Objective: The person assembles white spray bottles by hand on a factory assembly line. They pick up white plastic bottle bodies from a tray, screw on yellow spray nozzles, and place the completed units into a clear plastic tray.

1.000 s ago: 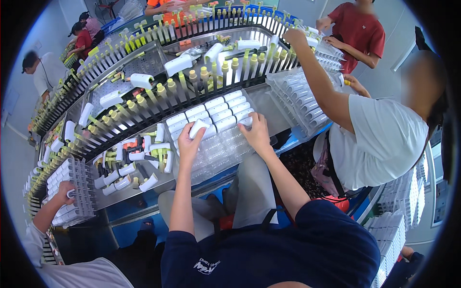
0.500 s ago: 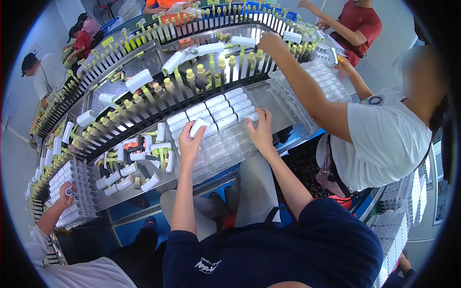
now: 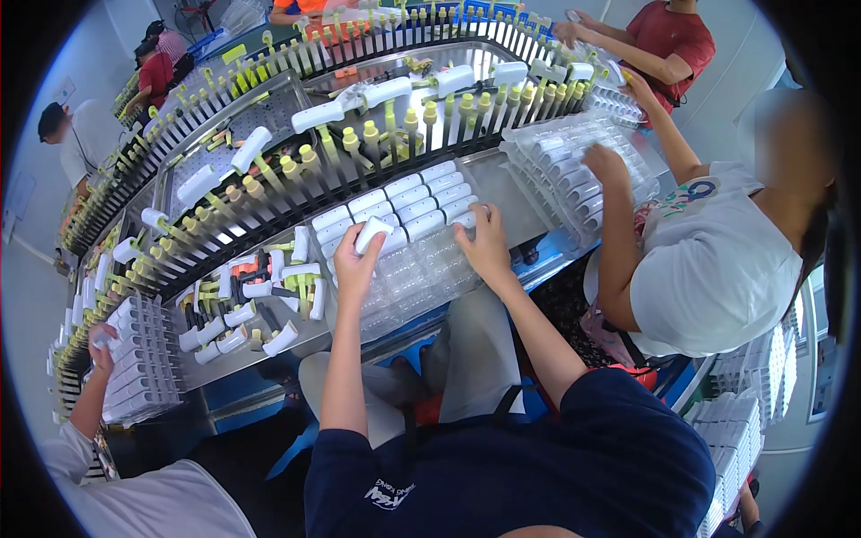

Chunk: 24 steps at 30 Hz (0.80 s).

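Observation:
My left hand [image 3: 355, 265] is closed round a white rounded plastic casing [image 3: 371, 235], held tilted over the left part of a clear plastic tray [image 3: 408, 289]. My right hand [image 3: 485, 244] grips another white casing [image 3: 464, 219] at the tray's right edge, thumb on its near side and fingers beyond. White casings [image 3: 417, 215] lie in rows in the far half of the tray. The near half shows bare clear pockets. The tray rests on the metal table in front of my lap.
Beyond the tray curves a conveyor of black pegs with yellow-green tips [image 3: 368, 131], some carrying white casings. A pile of casings and green parts [image 3: 256, 300] lies left. Stacked trays stand at left [image 3: 139, 368] and right [image 3: 574, 166], each with a co-worker's hand over it.
My hands have barely moved. White casings on the conveyor have shifted left. The right co-worker's arm has drawn back from the conveyor to the tray stack; the left co-worker's hand has moved farther away.

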Motion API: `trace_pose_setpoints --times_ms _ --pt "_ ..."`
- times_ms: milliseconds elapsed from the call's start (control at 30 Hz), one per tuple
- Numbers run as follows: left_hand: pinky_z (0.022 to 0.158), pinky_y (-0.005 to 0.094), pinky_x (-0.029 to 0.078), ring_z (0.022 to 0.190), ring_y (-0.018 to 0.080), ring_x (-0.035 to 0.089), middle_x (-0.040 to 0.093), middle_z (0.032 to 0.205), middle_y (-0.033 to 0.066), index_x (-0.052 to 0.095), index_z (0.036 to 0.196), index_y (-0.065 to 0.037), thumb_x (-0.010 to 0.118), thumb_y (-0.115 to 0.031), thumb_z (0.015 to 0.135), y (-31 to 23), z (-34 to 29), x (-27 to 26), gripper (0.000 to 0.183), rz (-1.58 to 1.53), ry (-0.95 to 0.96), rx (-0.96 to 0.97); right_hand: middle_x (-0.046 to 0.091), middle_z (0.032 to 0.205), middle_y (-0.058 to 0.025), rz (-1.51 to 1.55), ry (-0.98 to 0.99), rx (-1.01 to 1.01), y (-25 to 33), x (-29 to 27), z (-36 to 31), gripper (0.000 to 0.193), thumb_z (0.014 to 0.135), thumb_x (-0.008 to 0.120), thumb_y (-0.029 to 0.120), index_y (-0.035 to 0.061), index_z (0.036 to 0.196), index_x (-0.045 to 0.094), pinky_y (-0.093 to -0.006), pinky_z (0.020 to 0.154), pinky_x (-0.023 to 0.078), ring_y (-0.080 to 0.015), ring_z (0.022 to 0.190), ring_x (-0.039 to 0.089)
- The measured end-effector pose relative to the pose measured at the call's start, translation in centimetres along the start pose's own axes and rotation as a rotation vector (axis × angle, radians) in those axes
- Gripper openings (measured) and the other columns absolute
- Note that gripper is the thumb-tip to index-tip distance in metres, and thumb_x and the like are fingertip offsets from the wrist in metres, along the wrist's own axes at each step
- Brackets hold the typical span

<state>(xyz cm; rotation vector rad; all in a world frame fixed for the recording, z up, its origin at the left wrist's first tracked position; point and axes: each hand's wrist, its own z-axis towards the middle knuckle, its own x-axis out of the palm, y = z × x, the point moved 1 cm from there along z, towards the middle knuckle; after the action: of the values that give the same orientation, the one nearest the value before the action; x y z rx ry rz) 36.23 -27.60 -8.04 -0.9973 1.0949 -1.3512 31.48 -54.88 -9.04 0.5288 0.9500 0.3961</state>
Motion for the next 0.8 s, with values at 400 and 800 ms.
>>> trace_pose_setpoints --times_ms 400,800 --pt "0.08 0.0252 0.052 0.092 0.0088 0.063 0.073 0.104 0.0041 0.071 0.122 0.002 0.078 -0.021 0.101 -0.4 -0.2 0.0 0.033 -0.039 -0.007 0.001 0.043 0.141 -0.0312 0.133 -0.124 0.087 0.4 -0.6 -0.2 0.045 0.104 0.066 0.029 0.0033 0.139 0.057 -0.0515 0.111 0.043 -0.0495 0.127 0.05" --pt "0.096 0.0354 0.051 0.114 0.0235 0.065 0.066 0.125 0.014 0.061 0.134 -0.001 0.074 -0.019 0.101 -4.8 1.4 3.0 0.04 0.054 -0.078 0.374 0.06 0.121 -0.0193 -0.054 -0.071 -0.045 1.7 -0.8 -0.2 0.035 0.099 0.074 0.031 0.0028 0.118 0.065 -0.0507 0.099 0.047 -0.0409 0.113 0.056"
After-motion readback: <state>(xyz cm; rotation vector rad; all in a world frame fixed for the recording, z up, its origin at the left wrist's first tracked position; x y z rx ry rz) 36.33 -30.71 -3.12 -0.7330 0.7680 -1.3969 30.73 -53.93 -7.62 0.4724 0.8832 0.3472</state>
